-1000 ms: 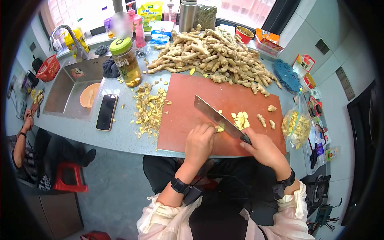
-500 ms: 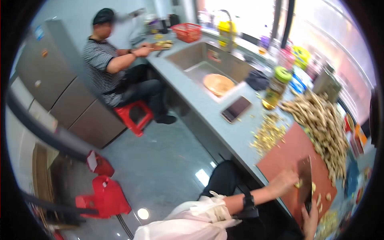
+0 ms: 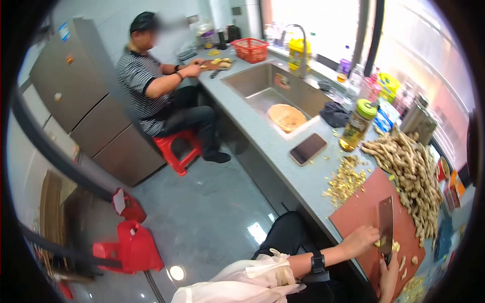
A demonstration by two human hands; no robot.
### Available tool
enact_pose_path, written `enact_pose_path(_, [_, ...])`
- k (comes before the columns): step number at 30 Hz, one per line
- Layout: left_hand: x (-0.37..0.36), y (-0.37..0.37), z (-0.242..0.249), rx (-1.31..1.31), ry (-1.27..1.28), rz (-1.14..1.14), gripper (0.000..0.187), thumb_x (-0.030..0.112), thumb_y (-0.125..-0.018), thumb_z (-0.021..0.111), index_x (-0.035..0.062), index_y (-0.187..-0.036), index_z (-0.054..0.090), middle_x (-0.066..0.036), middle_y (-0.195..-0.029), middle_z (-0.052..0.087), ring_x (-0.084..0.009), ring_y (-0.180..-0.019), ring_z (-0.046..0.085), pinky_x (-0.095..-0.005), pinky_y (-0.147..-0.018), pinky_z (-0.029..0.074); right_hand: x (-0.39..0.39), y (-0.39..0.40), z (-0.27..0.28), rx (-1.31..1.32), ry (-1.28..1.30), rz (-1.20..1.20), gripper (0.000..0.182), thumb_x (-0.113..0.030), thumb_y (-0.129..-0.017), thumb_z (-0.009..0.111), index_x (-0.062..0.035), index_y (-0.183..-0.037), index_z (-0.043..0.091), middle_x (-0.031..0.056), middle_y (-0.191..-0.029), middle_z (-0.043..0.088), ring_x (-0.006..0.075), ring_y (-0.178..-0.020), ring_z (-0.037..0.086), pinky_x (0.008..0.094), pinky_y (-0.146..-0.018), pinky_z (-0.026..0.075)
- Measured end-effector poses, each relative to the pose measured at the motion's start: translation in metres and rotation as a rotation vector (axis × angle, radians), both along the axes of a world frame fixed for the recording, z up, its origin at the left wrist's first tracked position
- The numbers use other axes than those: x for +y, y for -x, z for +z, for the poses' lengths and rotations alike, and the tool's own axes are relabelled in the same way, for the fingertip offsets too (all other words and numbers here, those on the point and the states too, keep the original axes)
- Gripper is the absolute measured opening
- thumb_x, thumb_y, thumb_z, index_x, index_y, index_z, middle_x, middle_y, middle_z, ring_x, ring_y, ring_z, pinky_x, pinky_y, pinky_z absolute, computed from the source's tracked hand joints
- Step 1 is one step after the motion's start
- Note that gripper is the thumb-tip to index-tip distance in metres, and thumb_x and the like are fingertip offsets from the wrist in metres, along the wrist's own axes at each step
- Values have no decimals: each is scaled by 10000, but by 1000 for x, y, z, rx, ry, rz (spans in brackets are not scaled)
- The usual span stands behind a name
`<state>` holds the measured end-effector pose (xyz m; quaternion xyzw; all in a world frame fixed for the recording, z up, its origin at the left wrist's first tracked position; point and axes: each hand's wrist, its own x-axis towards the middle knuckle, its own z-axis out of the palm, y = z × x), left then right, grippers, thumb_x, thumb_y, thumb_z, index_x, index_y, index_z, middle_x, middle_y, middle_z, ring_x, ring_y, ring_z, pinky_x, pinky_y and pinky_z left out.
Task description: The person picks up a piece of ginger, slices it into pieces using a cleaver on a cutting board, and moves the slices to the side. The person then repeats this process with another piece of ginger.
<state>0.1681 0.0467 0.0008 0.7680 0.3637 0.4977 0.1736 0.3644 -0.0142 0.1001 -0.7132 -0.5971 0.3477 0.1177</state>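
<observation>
My right hand (image 3: 388, 275) grips the handle of a cleaver (image 3: 386, 217), whose blade stands over the reddish-brown cutting board (image 3: 359, 204). Close beside the blade, my left hand (image 3: 361, 241) has its fingers bent together on a small piece of peeled ginger (image 3: 377, 243). Cut pale bits (image 3: 395, 246) lie on the other side of the blade, with more toward the board's near end. A large pile of ginger roots (image 3: 406, 177) borders the board on the right. Chopped yellow pieces (image 3: 347, 182) are heaped just past its far left edge.
A phone (image 3: 308, 149), a jar with a green lid (image 3: 358, 125) and a dark cloth (image 3: 335, 114) lie along the counter. The sink (image 3: 247, 88) holds an orange bowl (image 3: 287, 118). Another person (image 3: 151, 83) sits on a red stool (image 3: 177, 154), hands at a small board (image 3: 214, 64).
The view has shifted slightly and become sharper. The cleaver and both my hands stay at nearly the same place on the board.
</observation>
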Motion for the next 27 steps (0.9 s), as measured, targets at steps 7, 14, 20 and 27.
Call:
enact_pose_path(7, [3, 11, 14, -17, -69, 2, 173, 31, -770, 673, 64, -936, 712, -121, -926, 702, -324, -922, 673, -454, -821, 538, -40, -10, 22, -97, -321, 65, 391, -189, -955, 682, -13, -1290, 583, 260, -953, 673, 462, -936, 656, 470, -788, 503])
enact_pose_path(14, [0, 7, 17, 63, 38, -26, 62, 62, -838, 712, 69, -886, 674, -81, -928, 670, -309, -894, 641, -428, -781, 503, -42, 2, 59, -47, -148, 28, 359, -223, -982, 656, -46, -1270, 533, 257, -968, 672, 469, -951, 647, 508, -783, 484])
enact_pose_path(20, [0, 7, 20, 75, 38, -16, 65, 90, -864, 719, 64, -906, 676, -66, -955, 659, -289, -904, 630, -412, -791, 501, -39, 5, 64, -77, -90, 60, 331, -228, -990, 646, -40, -1234, 524, 262, -1006, 684, 468, -988, 650, 528, -808, 493])
enact_pose_path(27, [1, 6, 20, 78, 63, -15, 68, 64, -850, 722, 62, -907, 685, -67, -991, 693, -299, -891, 643, -408, -785, 507, -36, -4, 48, -206, -162, 173, 339, -222, -997, 631, -40, -1251, 499, 271, -984, 686, 471, -970, 654, 547, -813, 503])
